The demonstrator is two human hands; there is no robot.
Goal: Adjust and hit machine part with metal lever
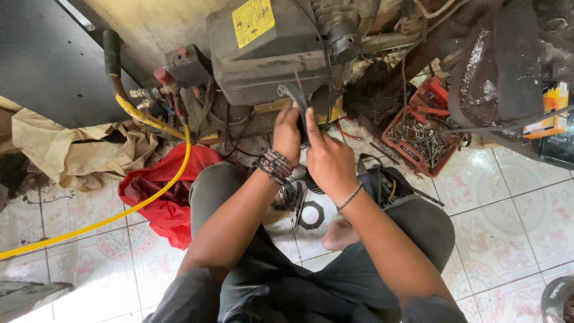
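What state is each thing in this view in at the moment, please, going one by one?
left hand: gripping the dark curved part
right hand: gripping the same part from the other side
dark curved part: held up against the machine
yellow hose: lying curved across the tiles
red cloth: crumpled on the floor
red crate: open, full of metal screws
black ring: flat on a tile

Fingers (297, 113) partly behind dark belt (301, 104)
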